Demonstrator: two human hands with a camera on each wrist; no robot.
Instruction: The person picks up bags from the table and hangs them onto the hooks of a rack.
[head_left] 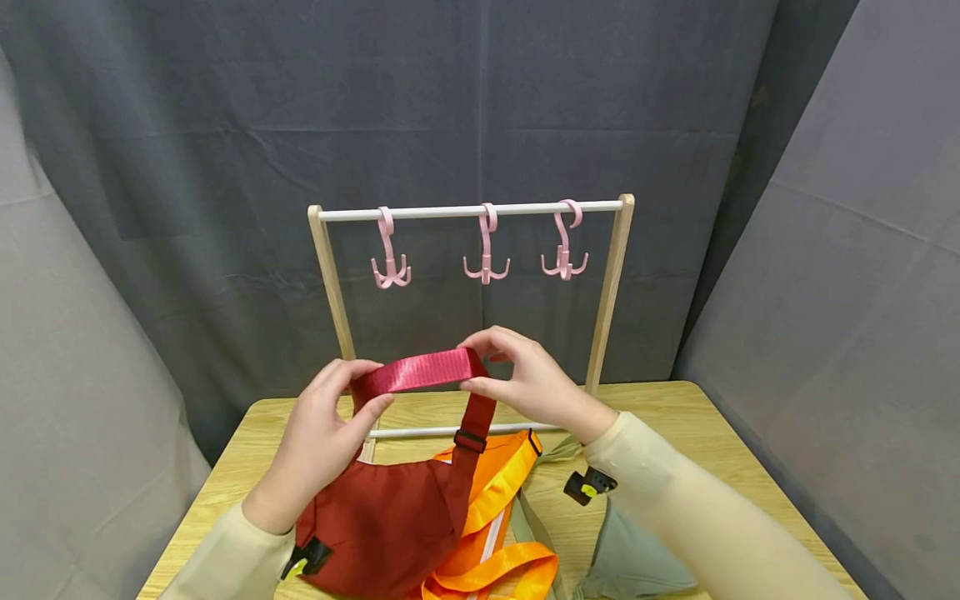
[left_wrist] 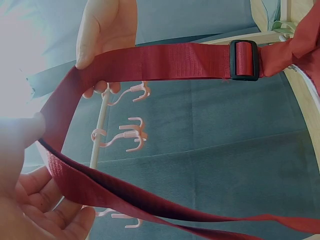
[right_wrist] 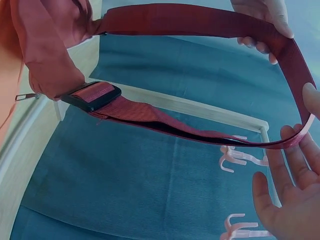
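A dark red fabric bag [head_left: 382, 525] hangs low in front of me, its wide red strap [head_left: 423, 372] raised into a loop. My left hand [head_left: 318, 442] pinches the strap's left bend between thumb and fingers. At the right bend, my right hand [head_left: 528, 379] pinches it the same way. A black slider buckle [left_wrist: 244, 60] sits on the strap near the bag, also visible in the right wrist view. Beyond the hands, three pink hooks [head_left: 486, 250] hang from the rack's white top bar [head_left: 435, 213].
An orange bag [head_left: 491, 479] with yellow-orange straps lies right of the red one. A grey-green bag [head_left: 637, 554] rests under my right forearm. The rack's wooden posts [head_left: 611, 292] stand at the back of the wooden table [head_left: 720, 450]. Grey curtains [head_left: 187, 167] surround it.
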